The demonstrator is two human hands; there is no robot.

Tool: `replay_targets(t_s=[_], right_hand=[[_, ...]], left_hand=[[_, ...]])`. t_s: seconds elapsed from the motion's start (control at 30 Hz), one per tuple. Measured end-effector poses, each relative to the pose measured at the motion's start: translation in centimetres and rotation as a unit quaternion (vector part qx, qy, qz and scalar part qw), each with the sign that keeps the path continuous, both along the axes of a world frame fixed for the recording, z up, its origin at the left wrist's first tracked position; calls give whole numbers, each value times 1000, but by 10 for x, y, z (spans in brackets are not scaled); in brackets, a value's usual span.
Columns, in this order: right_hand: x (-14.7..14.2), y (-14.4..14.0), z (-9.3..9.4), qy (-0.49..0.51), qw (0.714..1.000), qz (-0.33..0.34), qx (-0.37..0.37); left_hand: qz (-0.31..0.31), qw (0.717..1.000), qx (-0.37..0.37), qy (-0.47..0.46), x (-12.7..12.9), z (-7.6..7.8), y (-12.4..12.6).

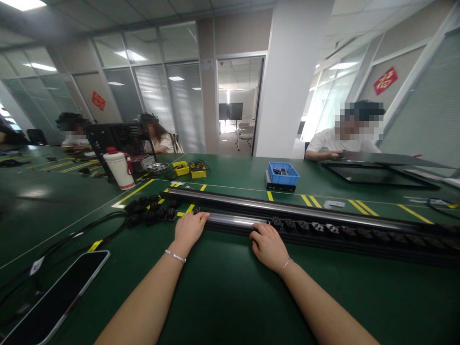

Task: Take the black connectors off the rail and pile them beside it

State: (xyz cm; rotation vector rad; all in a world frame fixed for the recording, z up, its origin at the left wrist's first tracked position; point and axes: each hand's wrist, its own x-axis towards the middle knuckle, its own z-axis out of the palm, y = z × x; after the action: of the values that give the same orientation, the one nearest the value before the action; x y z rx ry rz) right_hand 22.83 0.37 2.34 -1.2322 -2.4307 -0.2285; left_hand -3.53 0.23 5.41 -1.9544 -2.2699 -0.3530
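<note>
A long dark rail (pixel 230 221) with a shiny metal strip lies crosswise in front of me on the green table. My left hand (pixel 191 229) grips its left end, thumb along the strip. Farther right, my right hand (pixel 269 245) has its fingers curled over the same rail, at the spot where the bare strip gives way to a row of dark socket-like modules (pixel 318 227). Those modules run on toward the right edge of the view. Behind it lies a second long rail (pixel 251 203), roughly parallel. Loose black modules with cables (pixel 145 211) sit beside my left hand.
At the lower left lies a phone (pixel 59 297) near black cables. A white cup (pixel 120 170), yellow bins (pixel 198 173) and a blue bin (pixel 283 173) stand farther back. Across the table, a person (pixel 345 143) handles a flat dark panel; two others sit at the left.
</note>
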Motion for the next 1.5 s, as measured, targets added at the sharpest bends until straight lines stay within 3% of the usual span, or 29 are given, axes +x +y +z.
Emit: replay_targets(t_s=[0.73,1.5], right_hand=[[2,0,1,-7,1000,-2,11],[2,-1,3,-8,1000,-7,-2]], left_hand=[[49,996,-30,-64,-6,0,2],[82,992,4,-92,-14,-6,5]])
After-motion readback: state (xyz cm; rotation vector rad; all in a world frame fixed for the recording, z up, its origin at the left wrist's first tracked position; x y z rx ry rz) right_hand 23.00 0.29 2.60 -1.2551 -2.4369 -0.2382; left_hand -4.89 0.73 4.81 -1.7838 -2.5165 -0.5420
